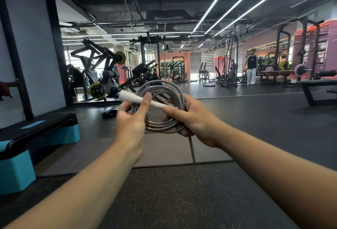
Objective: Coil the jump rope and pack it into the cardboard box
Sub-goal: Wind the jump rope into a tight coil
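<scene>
The grey jump rope (160,128) is wound into a round coil of several loops, held up in front of me at chest height. A white handle (135,98) lies across the coil, slanting down to the right. My left hand (130,121) pinches the handle and the coil's left side between thumb and fingers. My right hand (193,119) grips the coil's right side, fingers curled around the loops. No cardboard box is in view.
A black and teal aerobic step (36,137) stands at the left by a white pillar (27,37). Weight machines (102,75) fill the back left, benches and racks (313,86) the right. A person (251,66) stands far off. Dark rubber floor (182,192) lies below.
</scene>
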Motion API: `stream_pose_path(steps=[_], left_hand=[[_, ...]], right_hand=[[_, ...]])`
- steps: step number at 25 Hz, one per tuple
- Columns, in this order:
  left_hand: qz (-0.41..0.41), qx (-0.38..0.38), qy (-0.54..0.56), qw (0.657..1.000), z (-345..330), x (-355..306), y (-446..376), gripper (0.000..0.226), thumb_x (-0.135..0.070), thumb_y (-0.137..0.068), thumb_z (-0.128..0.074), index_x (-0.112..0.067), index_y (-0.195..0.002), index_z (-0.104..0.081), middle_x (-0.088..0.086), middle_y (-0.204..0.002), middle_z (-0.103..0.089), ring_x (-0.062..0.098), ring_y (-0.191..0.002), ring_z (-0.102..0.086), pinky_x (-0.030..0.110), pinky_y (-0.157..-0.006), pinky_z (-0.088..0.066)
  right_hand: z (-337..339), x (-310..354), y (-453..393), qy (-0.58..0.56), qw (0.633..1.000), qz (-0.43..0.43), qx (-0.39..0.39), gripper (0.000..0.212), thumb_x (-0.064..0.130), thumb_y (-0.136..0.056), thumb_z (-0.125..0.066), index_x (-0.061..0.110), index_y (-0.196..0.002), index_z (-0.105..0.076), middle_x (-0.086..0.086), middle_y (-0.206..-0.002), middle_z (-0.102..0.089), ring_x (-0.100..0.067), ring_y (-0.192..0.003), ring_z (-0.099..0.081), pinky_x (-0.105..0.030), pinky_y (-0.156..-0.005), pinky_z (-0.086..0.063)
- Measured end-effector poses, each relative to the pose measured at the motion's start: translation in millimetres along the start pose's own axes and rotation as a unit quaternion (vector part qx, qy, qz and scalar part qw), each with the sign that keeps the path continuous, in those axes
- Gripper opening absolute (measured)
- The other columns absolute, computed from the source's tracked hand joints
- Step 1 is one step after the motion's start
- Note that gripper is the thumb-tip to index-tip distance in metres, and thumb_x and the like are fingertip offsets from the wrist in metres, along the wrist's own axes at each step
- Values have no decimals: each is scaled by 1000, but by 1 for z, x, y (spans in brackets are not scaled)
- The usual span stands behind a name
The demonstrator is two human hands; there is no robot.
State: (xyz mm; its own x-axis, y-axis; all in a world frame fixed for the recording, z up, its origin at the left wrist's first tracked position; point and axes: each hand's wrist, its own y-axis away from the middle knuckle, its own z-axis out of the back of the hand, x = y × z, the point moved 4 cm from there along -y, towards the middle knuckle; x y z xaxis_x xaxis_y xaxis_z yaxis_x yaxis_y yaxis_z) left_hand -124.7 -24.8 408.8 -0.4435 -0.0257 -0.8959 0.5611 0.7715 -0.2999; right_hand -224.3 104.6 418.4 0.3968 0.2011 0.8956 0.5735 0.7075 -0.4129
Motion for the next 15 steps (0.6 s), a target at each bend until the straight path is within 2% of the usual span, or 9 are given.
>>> stream_pose_path(steps=[2, 3, 4, 5, 6, 8, 9, 12, 15], left_hand=[[-74, 20, -141, 987, 23, -23, -4, 118, -53, -51, -87, -32, -150, -28, 5, -141, -54, 24, -126, -53, 50, -112, -39], [-150, 44, -259, 953, 29, -41, -6, 124, -49, -53, -91, -35, -154, -19, 5, -151, -45, 24, -133, -46, 48, -114, -36], [-218, 103, -377, 894, 26, -58, -8, 126, -46, -56, -94, -40, -155, -15, 3, -155, -40, 23, -138, -42, 46, -115, -33], [-243, 193, -475, 823, 14, -66, -8, 126, -44, -59, -94, -43, -155, -12, 0, -156, -41, 22, -139, -42, 41, -115, -31], [-220, 284, -541, 760, 0, -65, -8, 126, -43, -62, -93, -44, -156, -9, -2, -154, -45, 21, -137, -45, 35, -112, -31], [-148, 393, -586, 693, -25, -54, -8, 119, -40, -65, -92, -40, -155, -13, -4, -146, -53, 20, -128, -53, 32, -105, -38], [-139, 406, -591, 683, -34, -49, -10, 111, -41, -65, -92, -38, -151, -21, -7, -138, -57, 18, -122, -55, 33, -101, -41], [-163, 400, -576, 694, -42, -33, -16, 80, -45, -63, -91, -35, -127, -45, -14, -115, -65, 11, -104, -62, 31, -88, -48], [-187, 372, -516, 748, -32, -27, -19, 54, -26, -72, -86, -29, -116, -55, -4, -98, -73, 15, -85, -72, 29, -75, -57]], right_hand=[[17, 10, 1, 133, 989, -20, 57, 35, 23, -94, -73, 9, -120, -53, -11, -82, -71, -6, -45, -55, -21, -40, -40], [22, 14, 2, 195, 976, -29, 89, 35, 23, -94, -74, 9, -119, -54, -11, -83, -72, -5, -47, -56, -22, -42, -41], [24, 18, 2, 241, 963, -34, 116, 35, 23, -93, -74, 9, -118, -54, -10, -84, -72, -4, -49, -58, -21, -43, -43], [23, 23, 2, 272, 952, -33, 135, 35, 24, -93, -75, 10, -117, -55, -7, -83, -71, -2, -50, -59, -20, -44, -44], [21, 29, 0, 293, 944, -28, 147, 35, 24, -93, -75, 10, -118, -55, -4, -81, -70, 1, -50, -60, -18, -45, -45], [15, 40, -3, 318, 934, -21, 164, 38, 22, -92, -75, 10, -122, -55, 1, -80, -66, 5, -50, -61, -12, -47, -45], [13, 43, -4, 323, 930, -25, 173, 38, 20, -92, -75, 10, -122, -54, 2, -80, -65, 6, -51, -61, -10, -47, -45], [15, 41, -1, 321, 928, -40, 186, 31, 18, -93, -74, 16, -117, -55, 6, -80, -63, 8, -51, -62, -8, -48, -44], [17, 39, -2, 326, 930, -23, 169, 31, 24, -93, -75, 16, -117, -57, 4, -85, -71, 3, -61, -65, -13, -54, -48]])
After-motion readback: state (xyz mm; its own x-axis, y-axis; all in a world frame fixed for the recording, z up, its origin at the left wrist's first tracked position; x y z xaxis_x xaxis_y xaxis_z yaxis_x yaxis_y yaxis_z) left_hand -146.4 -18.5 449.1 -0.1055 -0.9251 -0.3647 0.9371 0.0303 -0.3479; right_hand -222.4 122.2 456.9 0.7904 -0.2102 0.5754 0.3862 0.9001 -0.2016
